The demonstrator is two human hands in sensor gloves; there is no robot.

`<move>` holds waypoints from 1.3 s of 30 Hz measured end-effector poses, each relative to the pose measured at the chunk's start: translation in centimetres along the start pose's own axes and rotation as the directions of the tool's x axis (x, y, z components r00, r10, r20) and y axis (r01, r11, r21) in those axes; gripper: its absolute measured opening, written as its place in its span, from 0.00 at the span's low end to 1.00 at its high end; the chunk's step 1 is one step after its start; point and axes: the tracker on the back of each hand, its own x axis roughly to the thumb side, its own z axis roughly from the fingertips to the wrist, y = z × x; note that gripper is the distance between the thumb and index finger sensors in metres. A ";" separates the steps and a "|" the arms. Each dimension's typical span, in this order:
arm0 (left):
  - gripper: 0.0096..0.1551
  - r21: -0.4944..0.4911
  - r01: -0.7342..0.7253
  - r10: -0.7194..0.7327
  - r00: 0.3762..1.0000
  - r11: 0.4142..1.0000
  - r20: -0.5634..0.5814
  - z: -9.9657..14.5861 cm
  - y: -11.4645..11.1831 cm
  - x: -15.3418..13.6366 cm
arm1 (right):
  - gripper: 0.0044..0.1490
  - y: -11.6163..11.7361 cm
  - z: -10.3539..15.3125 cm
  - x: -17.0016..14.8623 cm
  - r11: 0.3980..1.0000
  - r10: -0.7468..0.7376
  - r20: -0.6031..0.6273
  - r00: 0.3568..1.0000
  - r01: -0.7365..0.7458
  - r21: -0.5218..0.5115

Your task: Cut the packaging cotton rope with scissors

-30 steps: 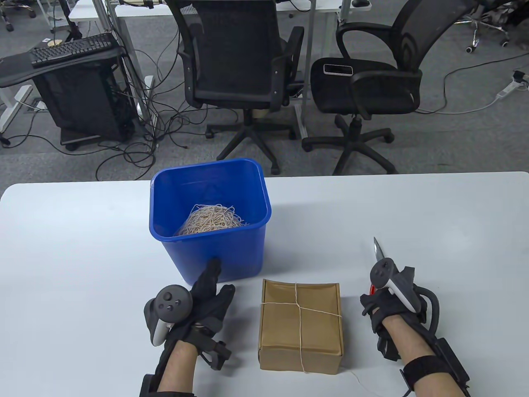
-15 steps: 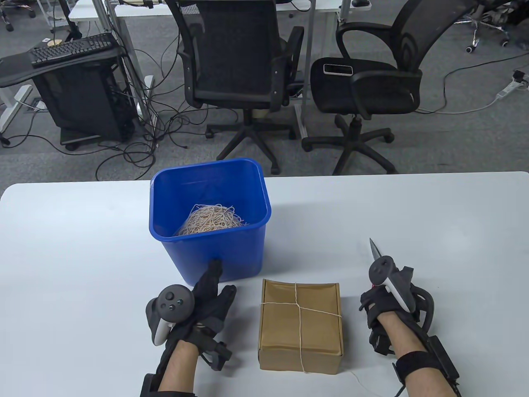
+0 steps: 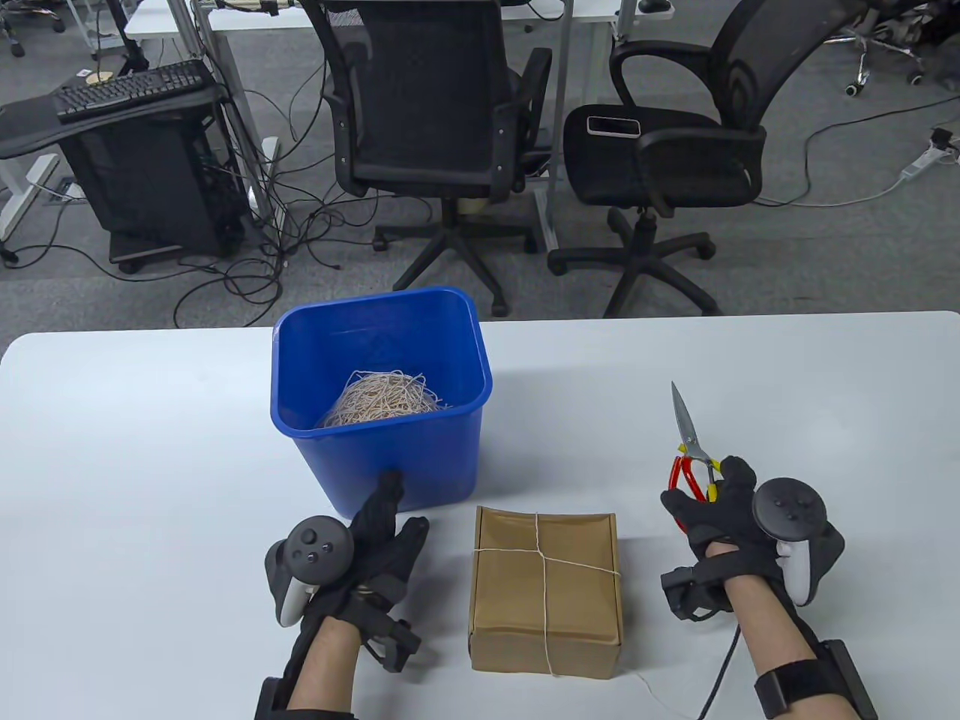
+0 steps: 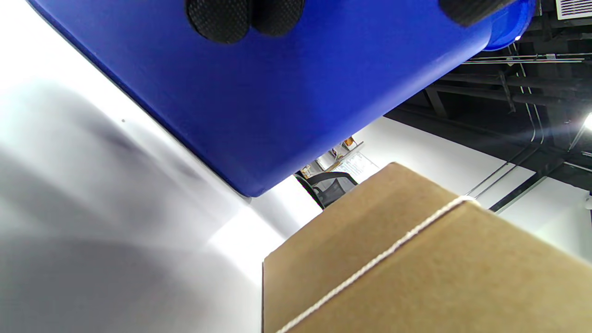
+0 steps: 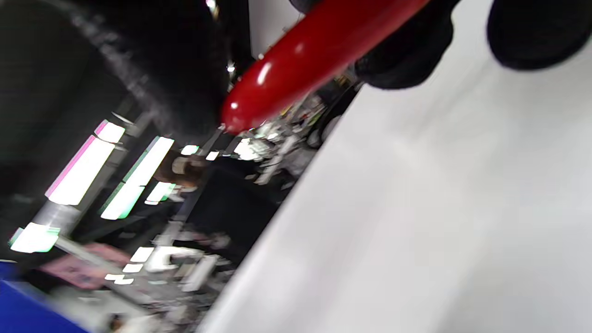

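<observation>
Gripping the red-handled scissors [image 3: 691, 454] in your right hand [image 3: 724, 517], blades closed and pointing away from you. Your left hand [image 3: 367, 551] lies spread, a fingertip touching the blue bin [image 3: 382, 457]. The rope [image 3: 541, 559] wraps the cardboard box [image 3: 545, 592] between your hands.

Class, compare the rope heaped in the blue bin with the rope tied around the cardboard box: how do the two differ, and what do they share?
The rope in the blue bin is a loose tangled heap; the rope on the cardboard box is pulled taut in a cross. The heap holds many strands; the box carries only a few lines. The heap lies inside the blue bin; the tied rope wraps the outside of the cardboard box. Both are thin, pale rope.
</observation>
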 end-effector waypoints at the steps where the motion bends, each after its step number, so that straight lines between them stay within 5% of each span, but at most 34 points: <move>1: 0.46 0.002 -0.003 0.003 1.000 1.000 -0.002 0.0 0.0 0.0 | 0.57 -0.1 0.1 -0.1 0.992 -0.123 0.043 0.991 0.122 0.025; 3: 0.46 0.004 -0.006 0.006 1.000 1.000 -0.004 0.0 0.0 0.0 | 0.53 0.2 0.3 -0.2 0.950 -0.311 0.022 0.950 0.310 0.032; 6: 0.46 0.006 -0.007 0.007 1.000 1.000 -0.003 0.1 0.0 0.0 | 0.55 0.5 0.9 -0.4 0.917 -0.393 0.003 0.919 0.392 0.073; 16: 0.46 0.004 0.003 -0.003 1.000 1.000 0.008 0.1 0.0 0.1 | 0.50 0.6 2.0 0.0 0.943 -0.312 0.168 0.935 0.282 0.180; 22: 0.46 -0.007 -0.003 0.003 1.000 1.000 0.009 0.2 -0.1 0.2 | 0.61 0.8 2.8 0.1 0.881 -0.365 0.123 0.923 0.299 0.366; 26: 0.46 -0.029 -0.002 0.002 1.000 1.000 0.028 0.1 -0.6 0.6 | 0.73 0.7 3.0 0.7 0.838 -0.272 0.139 0.952 0.163 0.522; 32: 0.47 -0.137 0.039 -0.028 0.996 0.990 0.087 0.0 -2.4 2.2 | 0.70 0.1 2.4 3.1 0.702 -0.005 0.105 0.994 -0.071 0.709; 39: 0.52 -0.262 0.105 -0.080 0.991 0.959 0.104 -0.2 -4.1 2.9 | 0.65 1.0 1.6 6.4 0.514 0.315 0.126 0.941 -0.280 0.811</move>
